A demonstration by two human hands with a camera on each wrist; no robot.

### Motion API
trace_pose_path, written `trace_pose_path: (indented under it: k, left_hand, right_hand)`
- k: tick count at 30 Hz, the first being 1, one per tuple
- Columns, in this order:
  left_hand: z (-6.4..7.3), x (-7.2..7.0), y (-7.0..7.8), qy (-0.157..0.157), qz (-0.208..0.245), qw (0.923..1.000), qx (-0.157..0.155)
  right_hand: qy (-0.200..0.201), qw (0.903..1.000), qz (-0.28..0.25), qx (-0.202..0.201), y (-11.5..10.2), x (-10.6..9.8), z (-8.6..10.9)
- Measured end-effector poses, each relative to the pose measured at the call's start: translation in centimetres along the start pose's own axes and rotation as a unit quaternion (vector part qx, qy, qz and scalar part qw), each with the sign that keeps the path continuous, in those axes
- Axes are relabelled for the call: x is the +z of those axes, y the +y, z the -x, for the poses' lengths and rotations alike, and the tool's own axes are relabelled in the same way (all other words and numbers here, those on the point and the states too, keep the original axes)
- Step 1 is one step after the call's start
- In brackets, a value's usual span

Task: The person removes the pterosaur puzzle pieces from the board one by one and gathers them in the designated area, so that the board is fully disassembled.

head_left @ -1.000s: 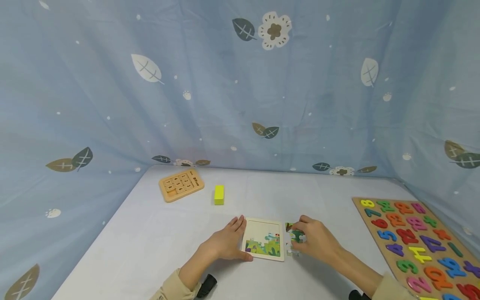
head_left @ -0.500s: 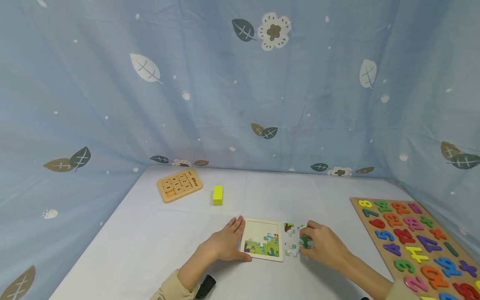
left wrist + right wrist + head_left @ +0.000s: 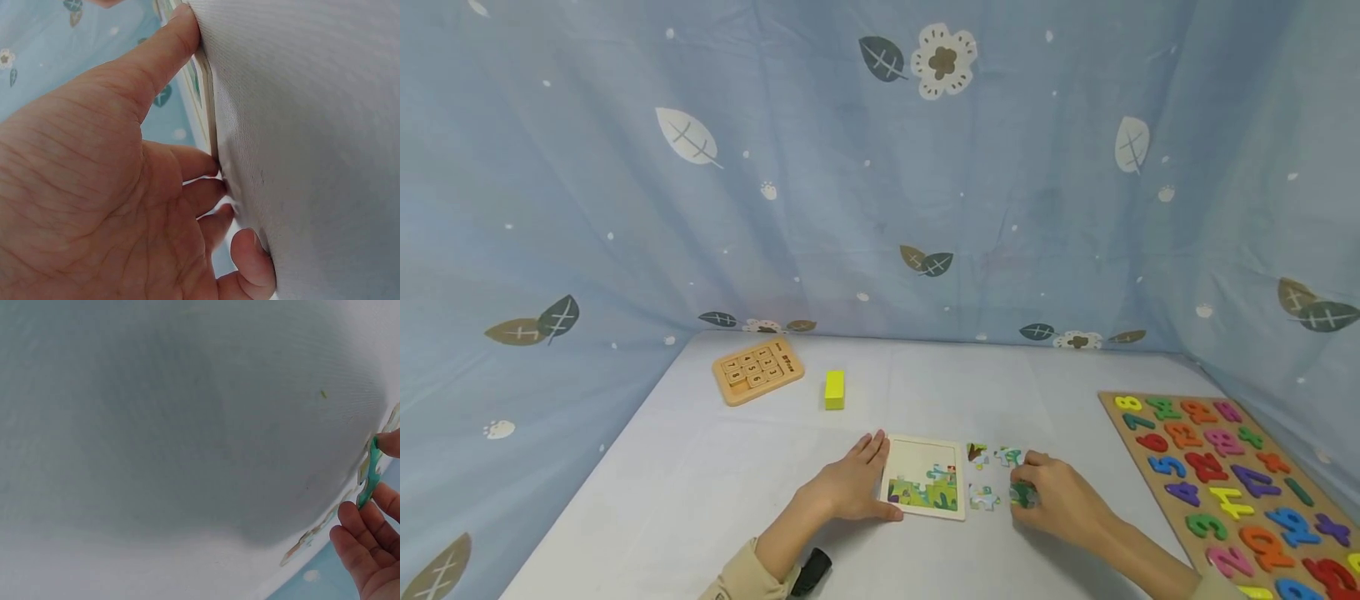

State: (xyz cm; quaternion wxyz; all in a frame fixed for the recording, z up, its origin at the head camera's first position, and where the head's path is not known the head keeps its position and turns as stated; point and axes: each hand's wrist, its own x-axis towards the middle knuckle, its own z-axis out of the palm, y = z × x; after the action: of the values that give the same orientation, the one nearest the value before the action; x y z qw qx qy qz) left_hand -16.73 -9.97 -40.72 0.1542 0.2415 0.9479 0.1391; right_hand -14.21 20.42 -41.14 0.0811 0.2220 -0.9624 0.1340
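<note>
Item: square puzzle tray, pale-rimmed, lower centre of the head view; lay flat on the white table. Picture filled in along the bottom and up the right side; bare board at upper left.

Item: left hand, left of the tray. Fingers and thumb spread, not curled round anything; fingers rested at the tray's left edge, thumb at its lower left corner. Left wrist view showed the same contact from below.

Item: right hand, right of the tray. Thumb and fingers pinched a green puzzle piece by its edges, as the right wrist view also showed; the piece was well apart from the tray.

Item: three loose pieces, between tray and right hand. A brown-marked piece sat upper left of the group, a green-and-white piece upper right, a pale piece lower left.

Also listed: yellow block, above and left of the tray; wooden sliding-number board, farther left; coloured numeral board, lower right of the frame; blue leaf-patterned curtain, behind.
</note>
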Motion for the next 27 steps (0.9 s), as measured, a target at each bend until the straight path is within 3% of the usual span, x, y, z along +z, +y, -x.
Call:
trace_pose_path:
  k: [4, 13, 23, 27]
  left_hand:
    - [-0.1, 0.0, -0.2, 0.0, 0.003, 1.0, -0.004]
    - [-0.5, 0.6, -0.3, -0.003, 0.008, 1.0, -0.004]
    - [-0.4, 0.5, -0.3, -0.003, 0.007, 1.0, -0.001]
    - [-0.5, 0.6, -0.3, -0.003, 0.002, 1.0, -0.003]
  right_hand:
    - [0.003, 0.9999, 0.001, -0.011, 0.1, 0.1, -0.2]
    - [-0.033, 0.9989, -0.023, 0.025, 0.1, 0.0, -0.1]
    - [-0.076, 0.9926, -0.091, -0.026, 1.3, 0.0, -0.4]
    - [-0.08, 0.9915, -0.1, -0.026, 1.4, 0.0, -0.4]
